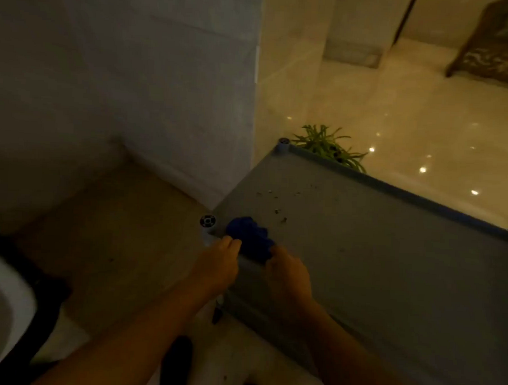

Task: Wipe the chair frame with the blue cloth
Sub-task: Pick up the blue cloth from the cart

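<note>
A crumpled blue cloth [249,238] lies on the near left corner of a grey flat-topped piece of furniture [375,256], close to its round corner post [208,221]. My right hand [288,271] presses on the cloth's near right edge and grips it. Just left of the cloth, my left hand [219,263] rests with its fingers curled over the grey front rim. Small dark crumbs [277,203] are scattered on the grey surface beyond the cloth. The scene is dim and slightly blurred.
A grey wall [135,85] rises to the left, ending in a corner. A green plant [327,146] stands behind the far corner post [283,141]. Glossy tiled floor [410,126] spreads to the right, with a carved wooden piece [494,54] far right. A white and black object [12,298] sits bottom left.
</note>
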{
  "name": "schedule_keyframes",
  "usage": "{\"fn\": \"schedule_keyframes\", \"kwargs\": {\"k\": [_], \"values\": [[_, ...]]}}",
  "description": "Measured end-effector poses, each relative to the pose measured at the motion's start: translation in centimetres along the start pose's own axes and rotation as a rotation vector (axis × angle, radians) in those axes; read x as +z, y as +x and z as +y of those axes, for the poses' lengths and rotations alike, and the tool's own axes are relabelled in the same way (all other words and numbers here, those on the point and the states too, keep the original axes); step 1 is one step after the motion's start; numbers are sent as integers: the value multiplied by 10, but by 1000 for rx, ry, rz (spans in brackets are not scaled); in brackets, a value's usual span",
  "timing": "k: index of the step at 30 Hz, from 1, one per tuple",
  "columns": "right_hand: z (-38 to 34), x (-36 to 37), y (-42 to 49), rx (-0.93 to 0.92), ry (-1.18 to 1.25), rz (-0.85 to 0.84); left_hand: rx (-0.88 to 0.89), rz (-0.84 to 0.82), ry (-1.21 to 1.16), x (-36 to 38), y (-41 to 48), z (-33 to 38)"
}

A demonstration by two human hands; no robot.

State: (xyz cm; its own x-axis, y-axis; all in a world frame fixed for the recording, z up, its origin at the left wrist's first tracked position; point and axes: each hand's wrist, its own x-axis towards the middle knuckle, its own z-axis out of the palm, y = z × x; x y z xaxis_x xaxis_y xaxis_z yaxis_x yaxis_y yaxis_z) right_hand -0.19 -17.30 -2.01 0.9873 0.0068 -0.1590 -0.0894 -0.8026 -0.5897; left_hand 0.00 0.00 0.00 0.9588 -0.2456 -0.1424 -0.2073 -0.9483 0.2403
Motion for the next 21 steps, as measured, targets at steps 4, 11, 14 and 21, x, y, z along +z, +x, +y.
{"fn": "schedule_keyframes", "kwargs": {"k": [4, 11, 14, 21], "values": [[-11, 13, 20, 64, -26, 110, 142, 34, -14, 0, 36, -28], [-38, 37, 53, 273, -103, 87, 345, -104, 84, -11, 100, -66], [-46, 44, 54, 307, -86, 97, 413, -122, 158, -12, 119, -68], [-43, 51, 62, 334, -160, 70, 516, -359, 53, -2, 140, -70]]}}
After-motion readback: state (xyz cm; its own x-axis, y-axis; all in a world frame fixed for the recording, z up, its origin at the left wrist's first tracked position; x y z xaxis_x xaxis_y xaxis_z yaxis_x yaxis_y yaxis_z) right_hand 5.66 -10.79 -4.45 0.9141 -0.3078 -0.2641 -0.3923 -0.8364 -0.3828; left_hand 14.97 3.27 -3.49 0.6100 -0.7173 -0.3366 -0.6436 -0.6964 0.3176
